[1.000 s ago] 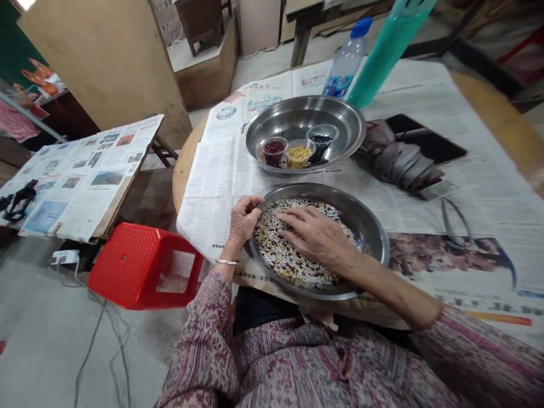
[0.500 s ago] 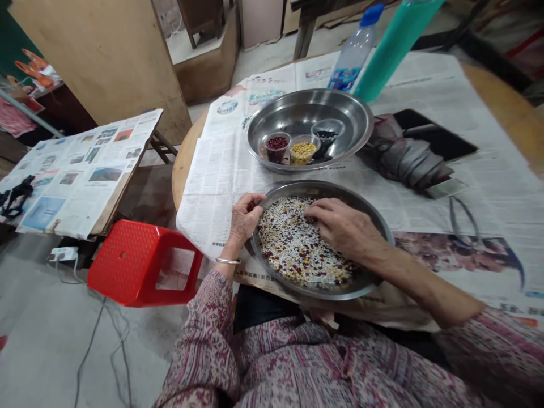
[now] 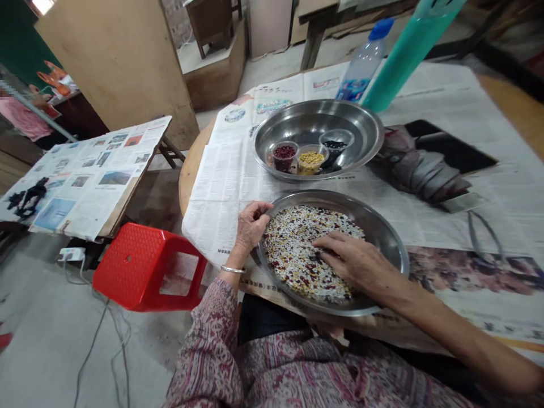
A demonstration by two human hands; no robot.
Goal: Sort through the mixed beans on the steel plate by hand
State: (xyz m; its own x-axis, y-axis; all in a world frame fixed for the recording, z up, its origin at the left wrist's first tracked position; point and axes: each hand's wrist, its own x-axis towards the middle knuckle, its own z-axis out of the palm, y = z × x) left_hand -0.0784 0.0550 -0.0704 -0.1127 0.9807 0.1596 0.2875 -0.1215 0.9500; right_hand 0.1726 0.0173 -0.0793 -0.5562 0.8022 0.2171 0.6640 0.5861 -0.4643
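Head view: patterned sleeve (image 3: 208, 351) nearest, running to the left wrist, where a silver bracelet (image 3: 233, 270) sits.
Right hand (image 3: 361, 263): inside the near bowl (image 3: 386, 238), lowered onto the mix (image 3: 297, 243). Fingers bent, tips down among the grains; whether anything is pinched cannot be told.
Left hand (image 3: 251, 226): at the left side of the near bowl. Fingers curled, thumb and forefinger at the rim; whether they grip it cannot be told.
Mix: white grains with red and yellow pieces, lying across the floor of the near bowl; bare metal shows at its right side.
Near bowl: metal, wide, resting close to the edge of the table (image 3: 190, 170).
Table: rounded wooden edge, top spread with newspaper (image 3: 216, 198).
Stool (image 3: 131, 258): red, on the floor left of the table.
Cloth bundle (image 3: 429, 170): grey, on the newspaper, right of the far bowl (image 3: 365, 130).
Far bowl: metal, just beyond the near bowl.
Cups: three, clear, grouped inside the far bowl; red beans (image 3: 284, 152) at left, yellow beans (image 3: 311, 158) in the middle, black beans (image 3: 335, 145) at right.
Bottle (image 3: 361, 68): clear, blue cap, behind the far bowl, beside a green container (image 3: 410, 65).
Second table (image 3: 119, 209): newspaper-covered, at left, bearing black straps (image 3: 29, 198).
Other person (image 3: 28, 118): pink top, far left, partly in view.
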